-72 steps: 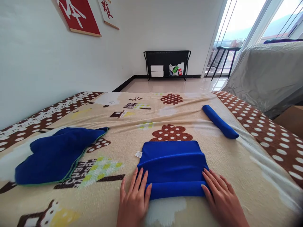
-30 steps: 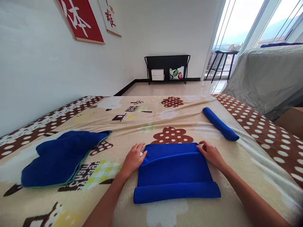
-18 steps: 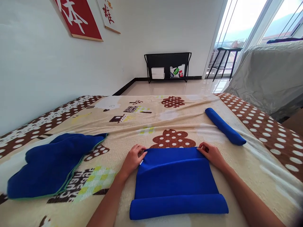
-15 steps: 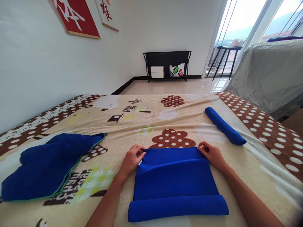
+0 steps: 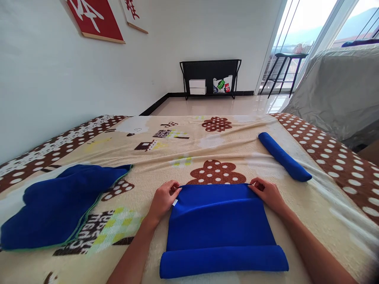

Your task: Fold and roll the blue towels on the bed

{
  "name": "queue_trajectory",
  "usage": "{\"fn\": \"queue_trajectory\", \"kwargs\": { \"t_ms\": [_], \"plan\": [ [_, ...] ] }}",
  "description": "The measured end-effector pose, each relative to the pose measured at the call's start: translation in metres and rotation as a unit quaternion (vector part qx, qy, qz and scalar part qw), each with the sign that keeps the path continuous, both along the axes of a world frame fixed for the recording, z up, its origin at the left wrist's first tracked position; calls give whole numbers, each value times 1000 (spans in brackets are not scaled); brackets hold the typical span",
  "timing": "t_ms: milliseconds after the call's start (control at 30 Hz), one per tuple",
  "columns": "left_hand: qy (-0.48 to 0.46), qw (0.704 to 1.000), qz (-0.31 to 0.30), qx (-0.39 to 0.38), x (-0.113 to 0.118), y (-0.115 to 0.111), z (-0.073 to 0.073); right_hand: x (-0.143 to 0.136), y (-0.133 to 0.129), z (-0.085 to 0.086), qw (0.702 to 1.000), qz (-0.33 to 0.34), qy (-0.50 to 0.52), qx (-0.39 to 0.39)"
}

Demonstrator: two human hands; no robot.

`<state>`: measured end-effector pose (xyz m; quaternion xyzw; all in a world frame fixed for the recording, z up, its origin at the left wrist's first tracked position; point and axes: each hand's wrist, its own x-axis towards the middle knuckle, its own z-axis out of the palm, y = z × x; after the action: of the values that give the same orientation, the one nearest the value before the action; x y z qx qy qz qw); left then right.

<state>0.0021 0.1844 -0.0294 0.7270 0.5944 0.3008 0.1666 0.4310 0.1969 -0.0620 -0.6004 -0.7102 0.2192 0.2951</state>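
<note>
A blue towel (image 5: 219,223) lies in front of me, its near end rolled into a thick tube and its far part flat with a slight crease. My left hand (image 5: 164,198) pinches the far left corner, beside a small white tag (image 5: 175,202). At the far right corner, my right hand (image 5: 265,192) is closed in a pinch on the same hem. Farther right rests a tightly rolled blue towel (image 5: 284,157), apart from my hands. To the left, a crumpled blue towel (image 5: 59,207) with green edging is spread loosely.
Everything lies on a beige patterned blanket (image 5: 156,165) with brown dotted borders. Beyond its far edge stands a black rack (image 5: 211,79) holding white boxes and a bag. A grey-covered piece of furniture (image 5: 340,86) and a black stool (image 5: 286,73) are at the right. A white wall runs along the left.
The view has shifted slightly. Both hands keep their pinch on the far corners, and the far hem looks pulled a little tauter. The other towels have not moved.
</note>
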Motion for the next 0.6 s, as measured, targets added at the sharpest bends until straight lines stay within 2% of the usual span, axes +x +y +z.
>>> {"fn": "queue_trajectory", "kwargs": {
  "t_ms": [400, 600],
  "plan": [
    [5, 1000, -15, -3, 4, 5, -2, -1, 2, 0, 1000, 9, -13, 7],
    [-6, 1000, 16, 5, 6, 4, -3, -1, 5, -3, 1000, -3, -13, 23]
  ]
}}
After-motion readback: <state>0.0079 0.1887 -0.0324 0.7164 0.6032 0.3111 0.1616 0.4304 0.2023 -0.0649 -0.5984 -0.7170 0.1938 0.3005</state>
